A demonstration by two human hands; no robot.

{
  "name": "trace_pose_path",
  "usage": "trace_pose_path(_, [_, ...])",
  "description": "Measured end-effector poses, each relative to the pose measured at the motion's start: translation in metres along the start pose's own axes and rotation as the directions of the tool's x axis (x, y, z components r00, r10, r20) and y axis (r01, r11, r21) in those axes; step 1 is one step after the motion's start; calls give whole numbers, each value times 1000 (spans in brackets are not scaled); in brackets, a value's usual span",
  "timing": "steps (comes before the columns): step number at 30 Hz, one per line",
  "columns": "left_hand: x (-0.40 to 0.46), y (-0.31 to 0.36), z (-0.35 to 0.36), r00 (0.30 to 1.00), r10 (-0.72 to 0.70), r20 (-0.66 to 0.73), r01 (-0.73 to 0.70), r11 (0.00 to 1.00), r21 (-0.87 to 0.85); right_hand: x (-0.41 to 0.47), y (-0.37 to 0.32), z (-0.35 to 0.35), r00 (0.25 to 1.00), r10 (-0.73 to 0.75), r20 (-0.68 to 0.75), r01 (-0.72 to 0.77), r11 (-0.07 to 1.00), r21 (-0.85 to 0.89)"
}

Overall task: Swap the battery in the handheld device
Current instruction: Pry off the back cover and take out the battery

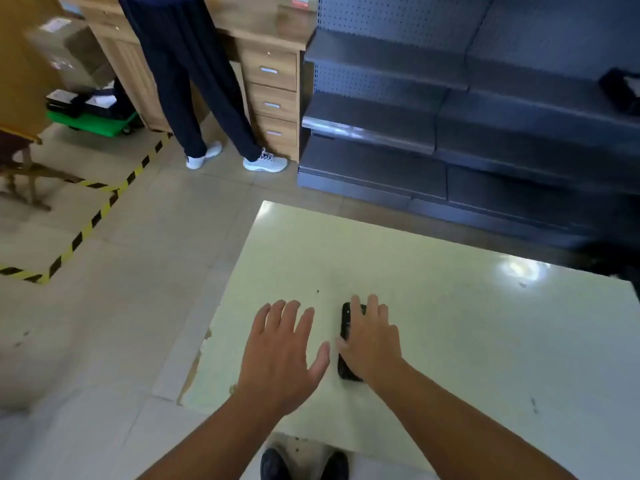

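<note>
A slim black handheld device (346,327) lies flat on the pale table (450,306), its long side running away from me. My right hand (372,341) rests over it, fingers across its top and thumb at its left edge, covering most of its right half. My left hand (284,351) hovers just to the left of the device with fingers spread, holding nothing. No battery is visible.
The table's left edge (201,362) is chipped. Dark metal shelving (485,133) stands behind the table. A person in dark trousers (187,81) stands at a wooden desk with drawers (273,98). Yellow-black floor tape (86,226) and a green cart (93,123) lie to the left.
</note>
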State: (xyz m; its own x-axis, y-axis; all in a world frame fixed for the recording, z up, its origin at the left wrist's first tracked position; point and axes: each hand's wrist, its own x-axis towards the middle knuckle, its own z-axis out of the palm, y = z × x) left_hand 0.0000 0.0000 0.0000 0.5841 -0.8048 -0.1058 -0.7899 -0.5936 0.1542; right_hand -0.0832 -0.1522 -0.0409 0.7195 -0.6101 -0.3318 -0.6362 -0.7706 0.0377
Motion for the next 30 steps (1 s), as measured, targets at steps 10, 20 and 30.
trace_pose_path(10, [-8, -26, 27, 1000, -20, 24, 19, 999, 26, 29, -9, 39, 989, 119, 92, -124, 991, 49])
trace_pose_path(20, [-19, -32, 37, 997, -78, -6, 78, 997, -8, 38, -13, 41, 977, 175, 125, -190, 974, 124])
trace_pose_path(30, [-36, -50, 62, 990, -137, 41, 135, 990, 29, -15, 0, -83, 1000, 27, -15, -24, 986, 162])
